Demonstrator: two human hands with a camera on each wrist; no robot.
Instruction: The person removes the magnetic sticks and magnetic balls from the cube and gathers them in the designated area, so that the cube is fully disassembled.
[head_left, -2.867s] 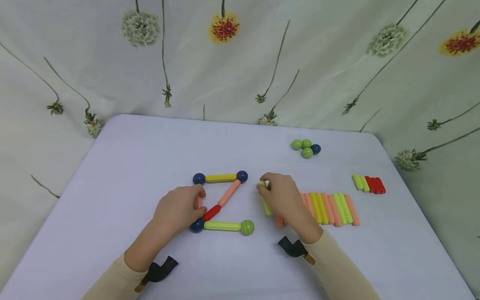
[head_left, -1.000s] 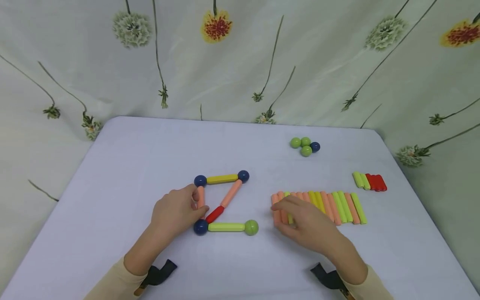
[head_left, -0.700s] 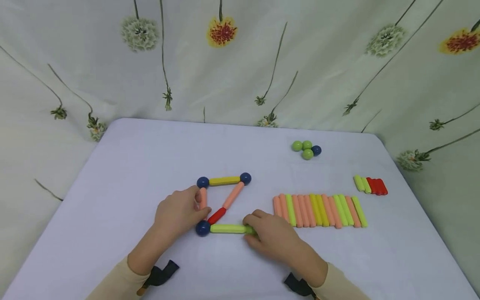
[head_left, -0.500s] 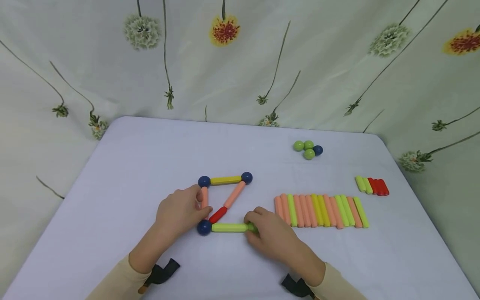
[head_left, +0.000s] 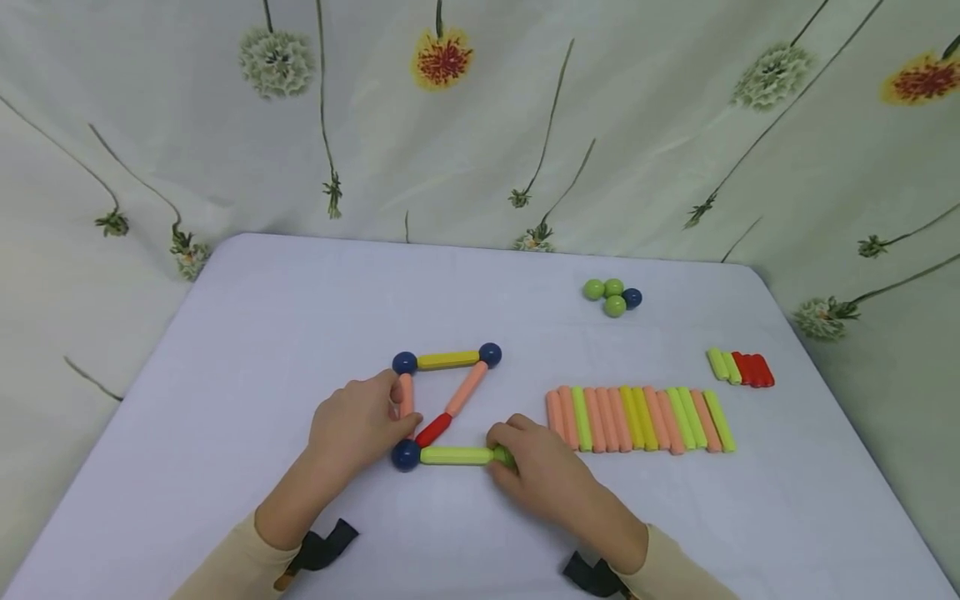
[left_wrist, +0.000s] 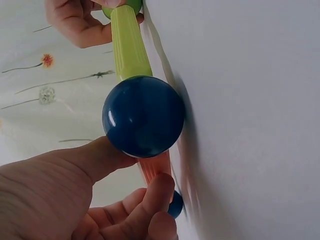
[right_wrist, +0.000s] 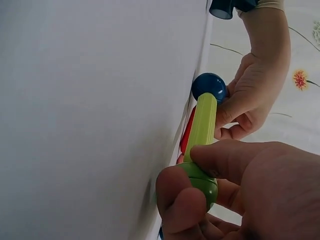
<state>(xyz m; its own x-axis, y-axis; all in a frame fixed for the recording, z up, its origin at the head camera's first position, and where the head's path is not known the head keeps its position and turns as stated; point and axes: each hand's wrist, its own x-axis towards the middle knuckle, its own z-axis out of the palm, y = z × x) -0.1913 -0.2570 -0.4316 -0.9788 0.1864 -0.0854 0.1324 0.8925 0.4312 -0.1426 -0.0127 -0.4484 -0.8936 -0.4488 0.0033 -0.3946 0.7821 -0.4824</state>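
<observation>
A flat figure of magnetic sticks and balls lies on the table. My left hand pinches its upright salmon stick, between two blue balls; the nearer blue ball shows large in the left wrist view. My right hand grips the green ball at the right end of the lime stick, which runs from that blue ball. A yellow stick tops the figure, reaching another blue ball. From there a salmon stick and a short red stick slant down to the nearer blue ball.
Right of the figure lies a row of salmon, lime and yellow sticks. Several loose balls sit at the back. Short lime and red sticks lie near the table's right edge. A flowered cloth hangs behind the table.
My right hand has gone from holding a lime stick, over the row, to the green ball. A lime stick now ends the row at right. My left hand has kept its hold.
</observation>
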